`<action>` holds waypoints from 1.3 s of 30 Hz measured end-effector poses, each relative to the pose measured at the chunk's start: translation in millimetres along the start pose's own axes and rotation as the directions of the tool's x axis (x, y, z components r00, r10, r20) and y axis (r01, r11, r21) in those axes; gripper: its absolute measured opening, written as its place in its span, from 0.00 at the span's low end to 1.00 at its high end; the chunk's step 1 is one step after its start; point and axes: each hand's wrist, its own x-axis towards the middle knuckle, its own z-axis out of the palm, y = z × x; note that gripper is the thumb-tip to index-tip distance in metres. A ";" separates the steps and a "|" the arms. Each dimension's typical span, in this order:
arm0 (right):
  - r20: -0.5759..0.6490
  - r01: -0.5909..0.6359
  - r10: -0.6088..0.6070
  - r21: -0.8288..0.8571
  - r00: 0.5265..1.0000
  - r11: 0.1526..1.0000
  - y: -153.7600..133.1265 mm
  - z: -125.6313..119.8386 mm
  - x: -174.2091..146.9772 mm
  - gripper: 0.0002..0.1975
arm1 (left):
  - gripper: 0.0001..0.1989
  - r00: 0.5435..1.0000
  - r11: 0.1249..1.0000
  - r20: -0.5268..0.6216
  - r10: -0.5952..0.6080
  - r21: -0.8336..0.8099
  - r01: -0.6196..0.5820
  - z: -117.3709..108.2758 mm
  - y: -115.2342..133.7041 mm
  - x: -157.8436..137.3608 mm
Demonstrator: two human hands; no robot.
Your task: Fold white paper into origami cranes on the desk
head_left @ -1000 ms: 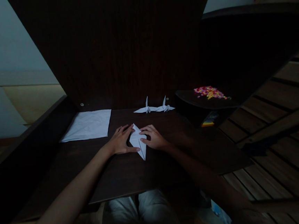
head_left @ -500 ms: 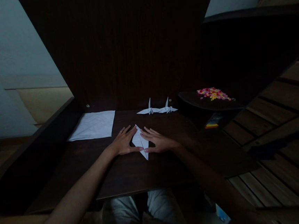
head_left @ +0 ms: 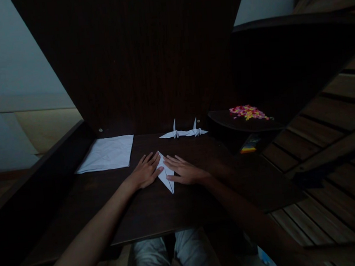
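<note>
A white folded sheet of origami paper (head_left: 167, 182), kite-shaped with a crease line down its middle, lies flat on the dark wooden desk (head_left: 153, 215). Fingers outstretched, my left hand (head_left: 145, 171) rests on its left edge, the thumb lying on the paper. My right hand (head_left: 183, 169) lies across its right side with the fingers spread flat. Both hands cover parts of the paper's sides; its lower point shows. Beyond the hands, two white paper cranes (head_left: 183, 133) stand side by side near the back panel.
A stack of white paper sheets (head_left: 106, 153) lies at the back left by the raised side board (head_left: 40, 194). Small pink, red and yellow pieces (head_left: 248, 112) are heaped on a corner shelf (head_left: 222, 118) at right. Under that shelf is a colourful item (head_left: 248, 146).
My left thumb has moved up along the paper, away from the right thumb. The paper's left side is more covered now. The camera view has shifted slightly.
</note>
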 end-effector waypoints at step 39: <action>0.042 -0.042 0.046 -0.102 0.998 0.994 -9.0 3.4 7.3 0.40 | 0.28 0.996 0.991 0.026 -0.082 0.106 0.079 -2.6 8.9 6.5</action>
